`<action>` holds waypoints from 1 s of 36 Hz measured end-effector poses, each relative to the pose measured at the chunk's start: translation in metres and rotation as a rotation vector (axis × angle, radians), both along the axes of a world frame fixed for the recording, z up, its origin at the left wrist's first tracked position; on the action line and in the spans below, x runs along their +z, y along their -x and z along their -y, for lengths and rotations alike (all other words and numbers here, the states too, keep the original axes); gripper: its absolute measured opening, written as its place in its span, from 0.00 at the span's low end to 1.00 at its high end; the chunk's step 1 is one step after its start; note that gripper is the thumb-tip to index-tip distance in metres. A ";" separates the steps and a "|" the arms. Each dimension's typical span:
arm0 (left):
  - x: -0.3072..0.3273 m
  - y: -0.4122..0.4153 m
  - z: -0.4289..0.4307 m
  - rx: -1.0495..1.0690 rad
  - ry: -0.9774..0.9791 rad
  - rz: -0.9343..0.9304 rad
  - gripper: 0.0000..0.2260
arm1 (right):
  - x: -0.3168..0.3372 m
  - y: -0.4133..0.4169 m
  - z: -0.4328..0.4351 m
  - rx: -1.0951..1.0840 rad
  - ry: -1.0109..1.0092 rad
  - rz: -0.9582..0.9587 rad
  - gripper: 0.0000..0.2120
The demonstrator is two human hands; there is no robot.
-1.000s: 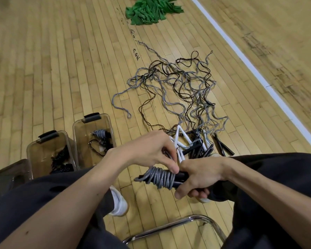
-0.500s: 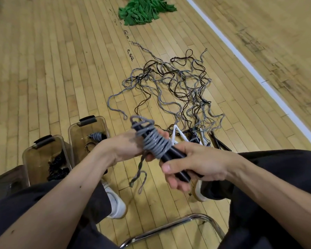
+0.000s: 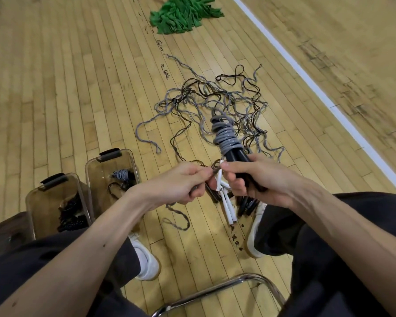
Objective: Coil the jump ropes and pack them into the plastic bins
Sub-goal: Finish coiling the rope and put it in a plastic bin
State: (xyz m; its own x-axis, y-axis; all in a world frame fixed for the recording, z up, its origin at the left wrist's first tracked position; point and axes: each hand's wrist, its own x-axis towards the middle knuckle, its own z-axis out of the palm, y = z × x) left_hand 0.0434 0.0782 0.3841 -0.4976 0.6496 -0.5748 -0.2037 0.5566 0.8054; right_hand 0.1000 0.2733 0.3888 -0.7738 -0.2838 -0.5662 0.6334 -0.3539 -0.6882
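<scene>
Gym floorboards (image 3: 55, 92) spread around; mid-frame the grey coiled jump rope (image 3: 225, 138) juts up from the right hand (image 3: 258, 178), clenched round its black handles (image 3: 234, 156), while the left hand (image 3: 178, 183) pinches its loose tail (image 3: 181, 215) alongside. Lower left sit plastic bins (image 3: 110, 154).

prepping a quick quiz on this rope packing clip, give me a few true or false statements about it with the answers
1. The right hand grips black handles wrapped in grey rope. True.
2. Both plastic bins are empty. False: the far bin holds a coiled grey rope, and the near bin holds black ropes.
3. The left hand lies flat on the floor. False: it is raised and pinches the grey rope's loose end.
4. A tangle of loose ropes lies on the floor beyond the hands. True.
5. The green pile sits inside a bin. False: it lies on the floor, far past the tangle.
</scene>
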 end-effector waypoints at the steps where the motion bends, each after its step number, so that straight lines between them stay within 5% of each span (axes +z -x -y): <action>1: 0.000 0.000 0.000 -0.010 0.021 -0.017 0.19 | -0.002 0.000 -0.001 0.009 -0.015 0.014 0.06; 12: 0.002 -0.004 0.001 -0.181 0.119 -0.265 0.09 | -0.023 0.005 -0.002 0.119 -0.239 0.116 0.03; 24: 0.007 -0.004 0.004 -0.499 0.450 -0.842 0.12 | -0.042 -0.001 0.010 0.274 -0.507 0.061 0.05; 36: 0.006 0.000 0.001 -0.619 0.328 -0.975 0.12 | -0.045 -0.008 0.016 0.565 -0.511 0.107 0.06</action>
